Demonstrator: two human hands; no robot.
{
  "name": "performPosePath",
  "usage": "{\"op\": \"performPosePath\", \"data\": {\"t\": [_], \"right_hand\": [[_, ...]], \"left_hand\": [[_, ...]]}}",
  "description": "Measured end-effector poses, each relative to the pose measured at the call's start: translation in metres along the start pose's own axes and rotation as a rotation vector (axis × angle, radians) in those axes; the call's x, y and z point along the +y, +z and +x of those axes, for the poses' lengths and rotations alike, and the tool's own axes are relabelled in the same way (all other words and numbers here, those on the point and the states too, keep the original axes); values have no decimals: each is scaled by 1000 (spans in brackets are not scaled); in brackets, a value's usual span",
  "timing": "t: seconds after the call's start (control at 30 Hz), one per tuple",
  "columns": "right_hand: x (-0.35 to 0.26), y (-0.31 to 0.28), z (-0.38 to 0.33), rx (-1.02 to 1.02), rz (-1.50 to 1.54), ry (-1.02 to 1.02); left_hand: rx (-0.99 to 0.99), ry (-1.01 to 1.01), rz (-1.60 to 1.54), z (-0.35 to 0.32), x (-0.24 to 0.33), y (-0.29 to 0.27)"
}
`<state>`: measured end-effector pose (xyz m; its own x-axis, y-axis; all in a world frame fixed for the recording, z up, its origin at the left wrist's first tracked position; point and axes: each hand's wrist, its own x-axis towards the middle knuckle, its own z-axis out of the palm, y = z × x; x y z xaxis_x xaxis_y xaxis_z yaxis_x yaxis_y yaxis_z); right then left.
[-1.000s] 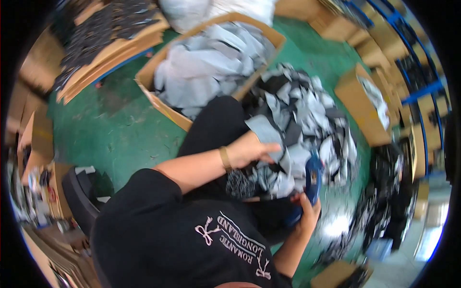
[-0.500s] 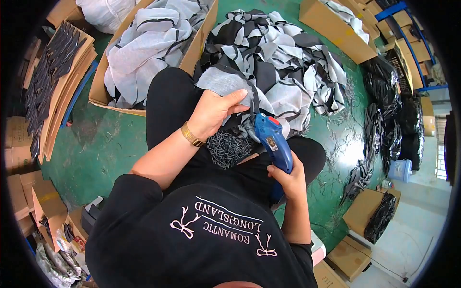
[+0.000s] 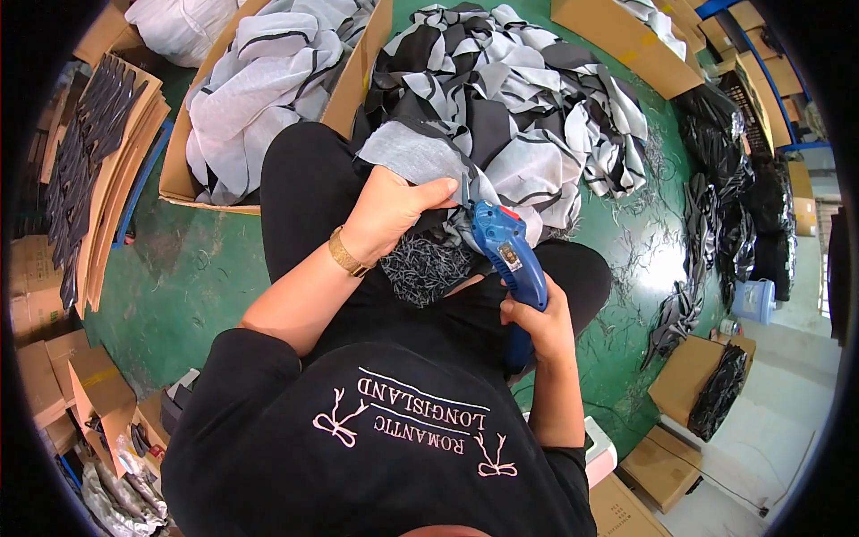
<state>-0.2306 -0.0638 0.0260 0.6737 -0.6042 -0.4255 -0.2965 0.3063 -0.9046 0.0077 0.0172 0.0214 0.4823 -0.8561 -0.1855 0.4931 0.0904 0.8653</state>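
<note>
Some lettering (image 3: pixel 423 404) marks the shirt (image 3: pixel 286 447); left hand (image 3: pixel 389 210) pinches grey fabric (image 3: pixel 405 152), right hand (image 3: pixel 546 320) grips labelled blue cutter (image 3: pixel 525 271).

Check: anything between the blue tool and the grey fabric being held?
Nothing visible. The blue tool in the right hand has its tip close by the grey fabric; the left hand holds it, left of the tip.

Smooth, glossy plastic is seen on the blue tool (image 3: pixel 512 251) toward three o'clock; polished metal is shown by the wristband (image 3: pixel 344 253) at nine. The grey piece (image 3: pixel 407 148) at twelve is made of matt, fuzzy cloth, the box (image 3: pixel 360 76) at eleven of dull cardboard, the black bags (image 3: pixel 774 224) at three of crinkled, glossy plastic.
</note>
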Motion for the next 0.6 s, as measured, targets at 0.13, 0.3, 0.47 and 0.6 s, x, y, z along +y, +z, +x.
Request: {"op": "performPosePath", "data": {"t": [0.13, 0.3, 0.47, 0.6], "right_hand": [[-9, 0, -1, 6, 31, 1], [-16, -5, 0, -13, 5, 9], [-22, -4, 11, -69, 107, 14], [-34, 2, 29, 52, 209, -107]], "left_hand": [[-95, 63, 120, 1, 0, -4], [-151, 60, 269, 0, 11, -4], [-254, 30, 467, -4, 19, -3], [-260, -138, 329, -7, 16, 2]]}}
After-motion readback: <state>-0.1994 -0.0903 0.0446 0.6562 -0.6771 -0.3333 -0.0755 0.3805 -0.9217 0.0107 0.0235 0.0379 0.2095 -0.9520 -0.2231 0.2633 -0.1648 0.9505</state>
